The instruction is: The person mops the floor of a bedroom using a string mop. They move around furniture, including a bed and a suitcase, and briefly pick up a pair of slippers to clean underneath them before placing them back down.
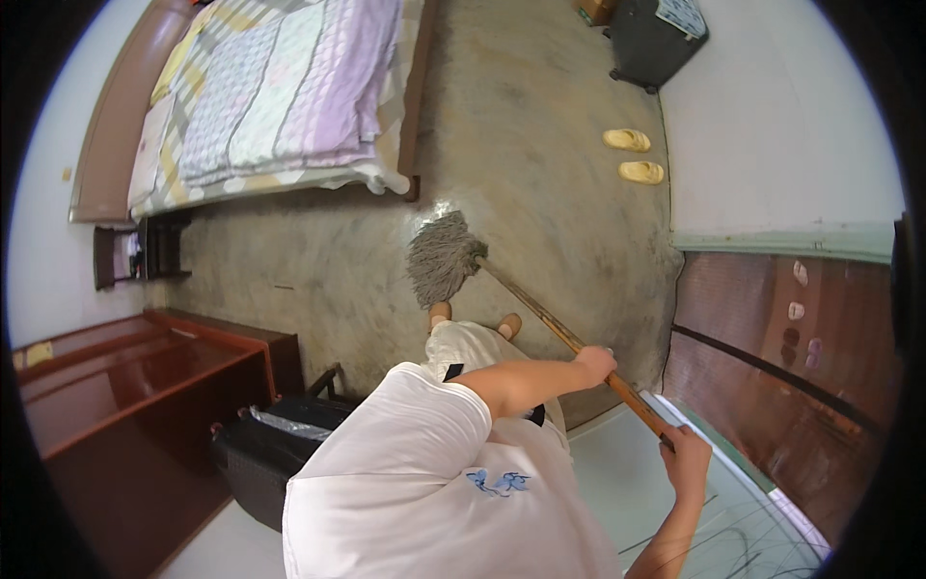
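Note:
A mop with a wooden handle (pixel 540 314) slants across the floor in front of me. Its grey string head (pixel 442 261) lies spread on the concrete, just ahead of my feet and near the bed's corner. My left hand (pixel 595 365) reaches across my body and is wrapped round the middle part of the handle. Higher up, close to the handle's end, my right hand (pixel 687 461) is closed round the wood. The floor beside the mop head has a wet-looking shine.
A bed (pixel 410 106) with a lilac quilt (pixel 280 87) stands at the far left. Yellow slippers (pixel 640 173) and a dark suitcase (pixel 656 43) are by the right wall. A reddish wooden cabinet (pixel 154 405) and a black chair (pixel 256 454) are at my left. An open doorway's brown floor (pixel 733 299) lies right.

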### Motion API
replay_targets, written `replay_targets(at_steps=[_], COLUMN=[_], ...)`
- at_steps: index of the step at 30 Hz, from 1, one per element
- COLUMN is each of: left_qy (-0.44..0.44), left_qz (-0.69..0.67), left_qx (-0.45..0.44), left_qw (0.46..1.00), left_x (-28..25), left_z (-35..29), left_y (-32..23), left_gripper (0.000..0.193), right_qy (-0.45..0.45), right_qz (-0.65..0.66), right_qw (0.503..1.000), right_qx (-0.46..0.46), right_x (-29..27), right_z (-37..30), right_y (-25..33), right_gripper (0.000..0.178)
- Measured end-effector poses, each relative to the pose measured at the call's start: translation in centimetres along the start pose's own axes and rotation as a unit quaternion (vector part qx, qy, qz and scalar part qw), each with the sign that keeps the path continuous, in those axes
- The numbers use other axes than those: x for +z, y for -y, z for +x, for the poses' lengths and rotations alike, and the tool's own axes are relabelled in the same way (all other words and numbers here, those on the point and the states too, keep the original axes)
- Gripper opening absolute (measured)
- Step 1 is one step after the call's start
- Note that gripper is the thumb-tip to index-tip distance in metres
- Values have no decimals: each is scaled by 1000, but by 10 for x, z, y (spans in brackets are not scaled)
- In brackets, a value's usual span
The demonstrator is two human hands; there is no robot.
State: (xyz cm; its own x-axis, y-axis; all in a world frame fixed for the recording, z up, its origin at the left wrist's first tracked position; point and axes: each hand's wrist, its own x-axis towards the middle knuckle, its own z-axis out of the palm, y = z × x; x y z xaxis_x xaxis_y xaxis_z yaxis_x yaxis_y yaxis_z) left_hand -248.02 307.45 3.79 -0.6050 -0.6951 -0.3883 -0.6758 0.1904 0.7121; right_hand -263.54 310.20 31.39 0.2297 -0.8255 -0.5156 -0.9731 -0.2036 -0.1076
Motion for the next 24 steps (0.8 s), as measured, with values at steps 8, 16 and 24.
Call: replay_targets(at_steps=[8,16,24], left_qy=[124,67,-57], left_qz=[128,204,239], left_qx=[22,-75,-243], left_qw=[984,974,938], left_x=[-7,-117,-291], left_z=[16,19,53], left_y=[38,180,418], left_gripper=[19,18,15], right_qy=[-14,-72,48], right_qz=[68,113,285], right_qw=[994,988,957], right_qx=[83,74,32], right_x=[64,98,64], right_z=[3,134,393], right_y=[14,116,266], right_gripper=[46,50,66])
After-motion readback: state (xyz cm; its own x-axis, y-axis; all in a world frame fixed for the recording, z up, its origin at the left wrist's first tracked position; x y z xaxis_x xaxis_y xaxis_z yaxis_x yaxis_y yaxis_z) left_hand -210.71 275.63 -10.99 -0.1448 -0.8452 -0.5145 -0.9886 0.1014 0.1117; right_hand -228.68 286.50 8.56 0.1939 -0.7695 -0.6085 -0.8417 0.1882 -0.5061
